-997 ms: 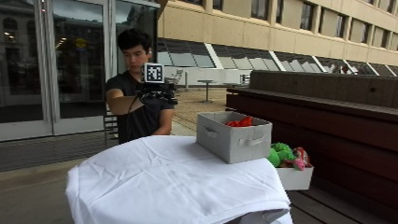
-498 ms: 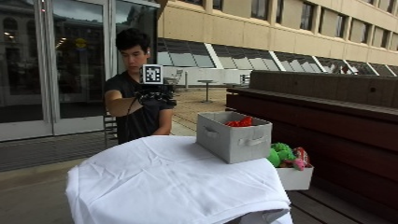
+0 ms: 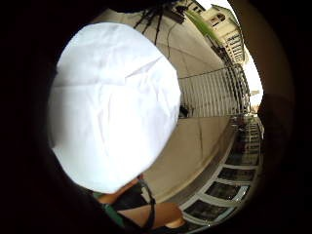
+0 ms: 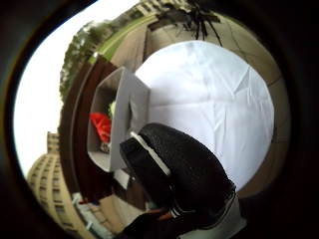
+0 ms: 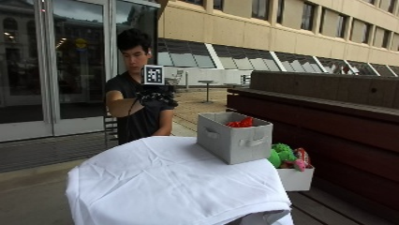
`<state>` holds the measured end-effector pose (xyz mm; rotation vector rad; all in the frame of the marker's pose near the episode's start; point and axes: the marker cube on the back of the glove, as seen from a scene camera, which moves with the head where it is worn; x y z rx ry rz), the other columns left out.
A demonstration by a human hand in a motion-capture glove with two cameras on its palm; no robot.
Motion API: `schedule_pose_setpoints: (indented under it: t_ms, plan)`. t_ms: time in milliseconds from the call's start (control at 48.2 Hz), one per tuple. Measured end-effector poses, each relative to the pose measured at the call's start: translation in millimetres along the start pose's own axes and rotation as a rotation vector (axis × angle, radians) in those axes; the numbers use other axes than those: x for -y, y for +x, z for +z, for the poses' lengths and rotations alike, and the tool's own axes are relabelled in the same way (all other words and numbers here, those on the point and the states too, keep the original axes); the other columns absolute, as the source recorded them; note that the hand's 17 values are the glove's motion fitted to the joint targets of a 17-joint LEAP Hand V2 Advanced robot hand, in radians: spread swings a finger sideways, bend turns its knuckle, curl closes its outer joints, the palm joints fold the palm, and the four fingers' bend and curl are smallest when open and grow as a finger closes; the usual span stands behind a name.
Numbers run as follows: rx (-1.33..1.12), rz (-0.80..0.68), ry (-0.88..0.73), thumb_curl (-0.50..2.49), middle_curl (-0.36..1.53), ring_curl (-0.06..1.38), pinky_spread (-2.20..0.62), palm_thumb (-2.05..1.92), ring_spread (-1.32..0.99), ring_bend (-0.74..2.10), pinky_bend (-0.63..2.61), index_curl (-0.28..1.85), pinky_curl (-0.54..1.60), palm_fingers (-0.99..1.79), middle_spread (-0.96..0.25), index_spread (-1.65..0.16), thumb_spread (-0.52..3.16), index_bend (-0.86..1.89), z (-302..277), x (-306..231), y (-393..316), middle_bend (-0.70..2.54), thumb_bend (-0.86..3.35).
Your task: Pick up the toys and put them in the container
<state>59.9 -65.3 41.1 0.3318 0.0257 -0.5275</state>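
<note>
While I watch from the far end of the link, the gloved right hand [image 5: 154, 97] is raised at chest height behind the far edge of the cloth-covered surface [image 5: 168, 183], well clear of everything on it. Its fingers are loosely curled and, as far as I can make out, hold nothing; the thumb-side palm view shows a black gloved finger [image 4: 174, 174] bent in front of the lens with nothing in it.

At the surface's right edge stands the grey fabric container [image 5: 233, 137], with a red toy [image 5: 242, 123] showing above its rim. Just beside it, past that edge and lower down, a small white box [image 5: 296, 179] holds more toys [image 5: 285, 156], green and pink ones among them.

I see no toy lying loose on the white cloth itself, so I judge the job well advanced: at least one toy is in. Whether the toys in the white box count as the remainder, I cannot say; if they do, they are what is left.
</note>
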Motion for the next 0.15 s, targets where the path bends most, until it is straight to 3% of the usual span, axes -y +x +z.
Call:
schedule_pose_setpoints:
  t_ms: [145]
  plan:
    - [-0.014, -0.038, 0.095, 0.09, 0.38, 0.14, 0.02, -0.13, -0.04, 0.16, 0.52, 0.28, 0.35, -0.14, -0.01, -0.31, 1.11, 0.12, 3.6, 2.8, 0.7, 0.19, -0.09]
